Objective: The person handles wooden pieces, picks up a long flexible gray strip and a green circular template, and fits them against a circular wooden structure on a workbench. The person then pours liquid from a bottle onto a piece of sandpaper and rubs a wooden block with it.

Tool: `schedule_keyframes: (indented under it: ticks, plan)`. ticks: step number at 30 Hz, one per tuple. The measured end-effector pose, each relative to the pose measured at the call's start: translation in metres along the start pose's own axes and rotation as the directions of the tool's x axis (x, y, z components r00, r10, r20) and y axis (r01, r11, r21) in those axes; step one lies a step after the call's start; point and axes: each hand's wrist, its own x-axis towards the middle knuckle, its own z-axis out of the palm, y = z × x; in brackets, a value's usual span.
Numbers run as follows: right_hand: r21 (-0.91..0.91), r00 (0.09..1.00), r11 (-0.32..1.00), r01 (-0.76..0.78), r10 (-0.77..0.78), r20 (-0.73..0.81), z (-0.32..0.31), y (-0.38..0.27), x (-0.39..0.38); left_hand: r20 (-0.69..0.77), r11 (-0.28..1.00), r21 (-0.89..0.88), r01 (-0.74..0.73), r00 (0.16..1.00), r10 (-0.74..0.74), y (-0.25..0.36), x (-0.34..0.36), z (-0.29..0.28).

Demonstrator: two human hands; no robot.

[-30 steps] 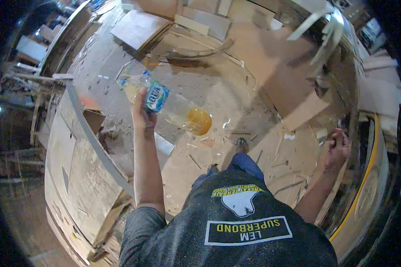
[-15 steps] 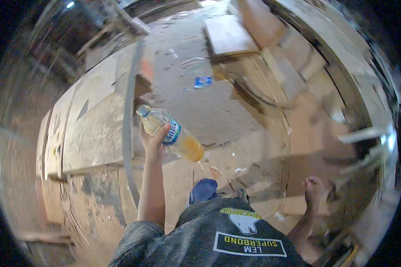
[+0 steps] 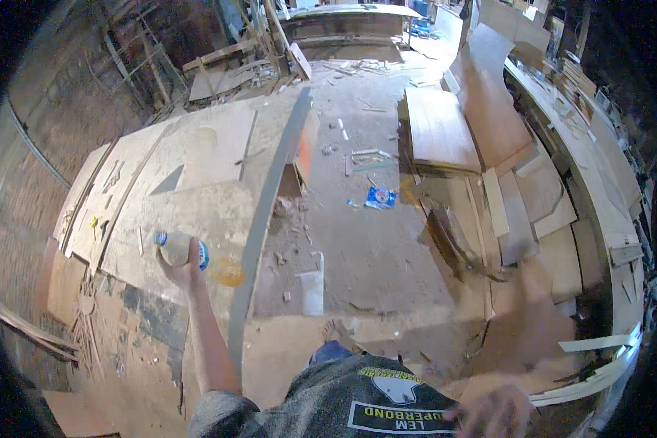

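Observation:
A clear plastic bottle (image 3: 226,271) with a blue cap and a blue label lies tilted in my left hand (image 3: 185,269). Yellow-orange liquid has collected toward its base. My fingers wrap round the bottle near the label, above the worn wooden worktable (image 3: 219,212) on the left. Low at the right, close to the side of my dark shirt (image 3: 321,409), is my right hand (image 3: 500,412). Motion smears its fingers, and nothing can be made out in them.
Wood scraps and a blue packet (image 3: 380,198) litter the dusty floor (image 3: 372,270). Stacked boards (image 3: 442,131) and leaning plywood sheets (image 3: 493,95) line the right side. Curved pale strips (image 3: 598,376) stick out at the lower right. A brick wall (image 3: 44,168) stands on the left.
My left hand has carried the bottle leftward over the worktable. My right hand has come down and in toward my shirt. The view has tipped up, showing more of the workshop ahead.

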Motion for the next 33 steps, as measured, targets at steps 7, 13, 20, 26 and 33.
schedule_keyframes:
  ticks: [7,13,20,26,33]
  plan:
    - [-0.221,0.667,0.63,-0.744,0.686,-0.29,-0.109,0.075,0.058,-0.195,0.933,0.338,-0.121,0.961,0.195,-0.13,0.1,0.037]
    - [0.13,0.01,0.349,-0.928,0.373,-0.928,-0.253,0.202,-0.008,-0.239,0.949,0.313,-0.032,0.965,0.112,-0.191,0.119,0.078]
    - [0.269,-0.216,0.005,-0.963,0.583,-0.784,-0.421,0.236,-0.132,-0.346,0.874,0.478,-0.087,0.896,0.278,-0.233,0.119,0.096]
    - [0.35,-0.273,0.089,-0.933,0.46,-0.845,-0.585,0.186,-0.138,-0.501,0.826,0.539,0.163,0.85,0.16,-0.177,0.12,0.166]
    - [-0.279,0.253,-0.185,-0.942,0.154,-0.955,-0.867,0.096,-0.005,-0.504,0.818,0.48,0.316,0.863,-0.038,-0.121,0.131,0.298]
